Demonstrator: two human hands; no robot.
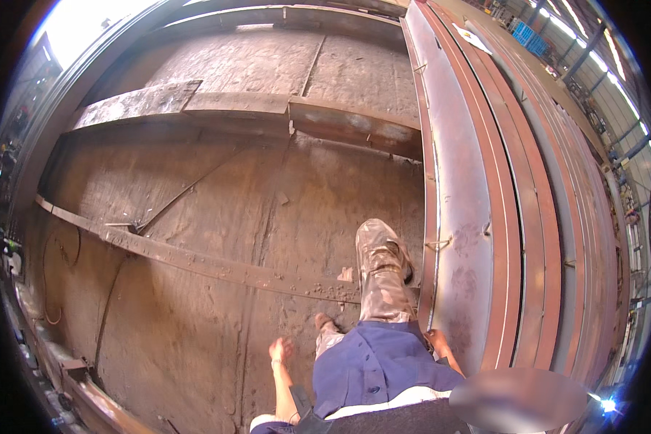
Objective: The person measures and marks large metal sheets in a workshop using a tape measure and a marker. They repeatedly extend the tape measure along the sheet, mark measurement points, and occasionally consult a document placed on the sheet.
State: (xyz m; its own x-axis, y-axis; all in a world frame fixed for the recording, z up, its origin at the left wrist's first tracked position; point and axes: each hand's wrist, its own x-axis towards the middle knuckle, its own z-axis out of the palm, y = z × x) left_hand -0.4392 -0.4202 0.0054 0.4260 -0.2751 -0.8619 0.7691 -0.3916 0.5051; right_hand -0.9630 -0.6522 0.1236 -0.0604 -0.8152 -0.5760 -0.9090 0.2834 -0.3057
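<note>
My left hand (282, 349) hangs free over the brown steel surface, its fingers loosely bent and apart, nothing visible in them. At my right side, my right hand (437, 340) is at the near flange edge of a long steel beam (464, 239); its fingers appear curled over that edge, though they look small here. The beam has a grey web and reddish-brown flanges, with small bent metal pieces (438, 244) along its edge. My camouflage boot (378, 249) is in front of me beside the beam, and the other boot (324, 320) is partly hidden.
A low rusty bar (195, 262) crosses the surface ahead of my feet. Farther off stands a raised steel ledge (354, 123). A thin rod (168, 206) lies at the left. More reddish beams (539, 239) run parallel on the right; a blue crate (529, 37) is far off.
</note>
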